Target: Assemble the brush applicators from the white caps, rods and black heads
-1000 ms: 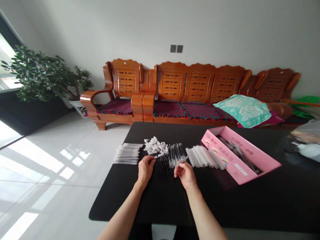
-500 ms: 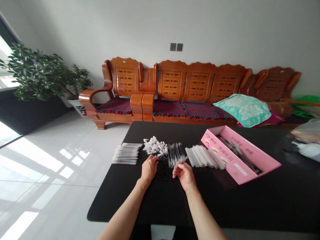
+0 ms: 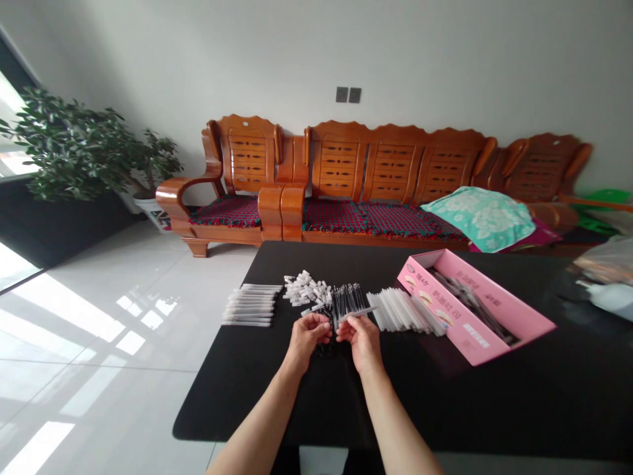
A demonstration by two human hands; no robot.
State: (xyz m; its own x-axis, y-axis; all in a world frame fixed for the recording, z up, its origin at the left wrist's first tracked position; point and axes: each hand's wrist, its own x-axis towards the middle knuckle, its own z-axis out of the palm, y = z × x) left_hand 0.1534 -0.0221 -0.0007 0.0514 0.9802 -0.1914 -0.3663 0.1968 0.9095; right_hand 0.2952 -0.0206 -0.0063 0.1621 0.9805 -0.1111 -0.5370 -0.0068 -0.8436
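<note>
My right hand (image 3: 362,340) is closed on a slim translucent pen barrel (image 3: 363,311), held tilted with its far end pointing right. Close beside it, my left hand (image 3: 307,340) has thumb and fingers pinched together; whatever is between them is too small to make out. Under and between the hands lies a pile of small black pieces (image 3: 324,351), partly hidden. Just beyond are a heap of white pen caps (image 3: 306,288) and a row of dark-tipped pen refills (image 3: 347,297). Translucent barrels (image 3: 403,310) lie to the right, and a row of pens (image 3: 251,305) to the left.
On the black table (image 3: 445,409), a pink box (image 3: 477,336) holding dark slender items stands right of the barrels. A plastic bag and white bottle (image 3: 613,297) sit at the far right. A wooden sofa (image 3: 291,211) stands behind the table, a potted plant (image 3: 79,145) at left.
My left hand has drawn away from the white caps and black pieces, moving right toward my right hand. The right hand has shifted slightly left, still holding the barrel.
</note>
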